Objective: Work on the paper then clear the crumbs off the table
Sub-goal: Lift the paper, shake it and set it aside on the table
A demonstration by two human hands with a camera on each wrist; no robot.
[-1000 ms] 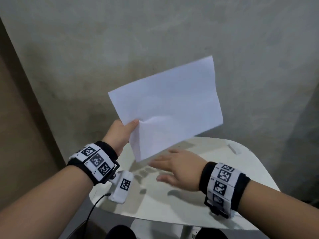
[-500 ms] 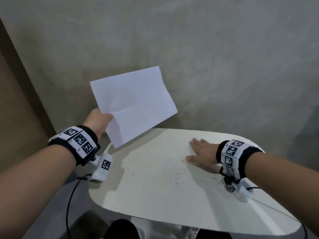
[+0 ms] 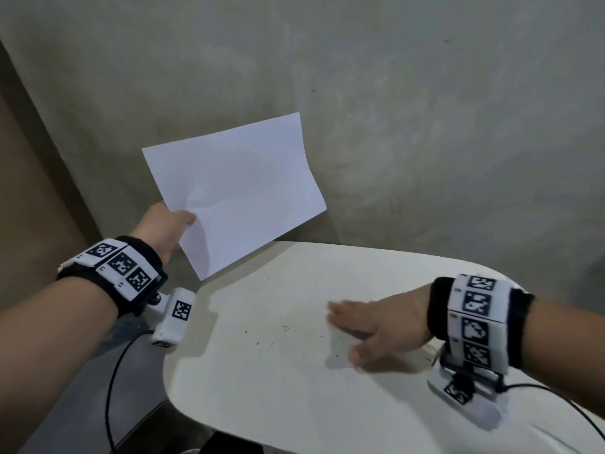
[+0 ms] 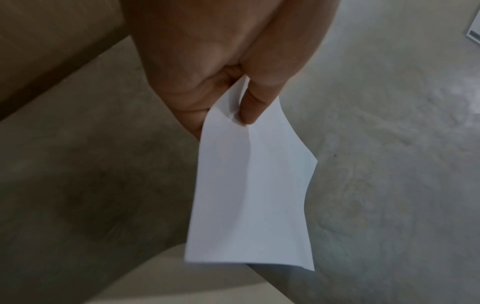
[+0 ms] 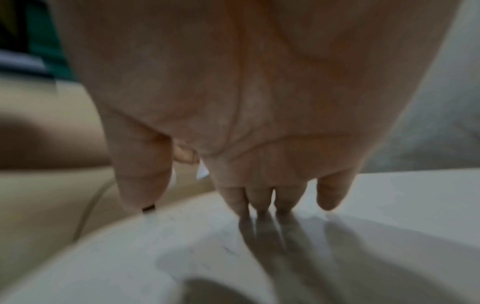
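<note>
- I hold the paper [image 3: 234, 191] clear of the table [image 3: 294, 404], up and to the left of it, against the wall [image 3: 393, 109].
- My left hand [image 3: 163, 229] pinches one long edge of the sheet: thumb on the near face, fingers behind, clamped on the paper.
- My right hand [image 3: 376, 332] lies flat on the table with fingers straight and close together, holding nothing.
- The crumbs [image 3: 284, 327] are small dark specks scattered on the tabletop, just left of my right fingertips and partly under the hand.
- Handling, as I judge it: the sheet is light and limp. It buckles at the pinch, so I grip near an edge and avoid squeezing hard or it creases.
- The crumbs are loose and light; I judge a flat sweep moves them better than picking.
- The head view shows both hands, the whole sheet and the specks.
- The left wrist view shows the pinch itself and the ripple running down from my thumb [image 4: 254, 107].
- The right wrist view is blurred; it shows the fingers [image 5: 262, 201] meeting the tabletop, but no clear crumbs.
</note>
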